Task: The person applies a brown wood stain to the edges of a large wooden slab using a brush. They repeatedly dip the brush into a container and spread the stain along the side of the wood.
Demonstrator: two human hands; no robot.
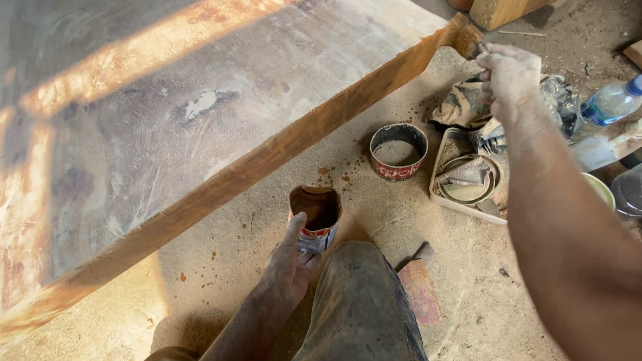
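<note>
Left hand: the left hand [289,264] grips a small squashed tin [315,218] from the side, thumb up along its wall, just in front of the person's knee [361,294].
Squashed tin: it stands low over the dusty floor [221,267], its mouth bent out of round, dark brown liquid inside; a red and white label wraps the wall.
Right hand: the right hand [509,73] is clenched round the handle of a brush [465,37], arm stretched out to the far end of the board.
Brush: its brown-stained bristles touch the far corner of the board's edge.
Board: a wide wooden board [167,113] lies raised over the floor; its top is pale and blotchy, its near edge [267,160] wet and orange-brown along the whole length.
Round tin: a second tin [398,151] stands open on the floor beside the board, with a red band and white marks round its base, greyish contents.
Tray: a shallow cream tray [447,200] right of that tin holds round lids and crumpled scraps.
Rags: stained rags [461,103] lie heaped beyond the tray, under the right hand.
Bottle: a clear plastic bottle [610,101] with a blue cap lies tilted at the right edge.
Floor marks: brown drips spot the floor between the two tins.
</note>
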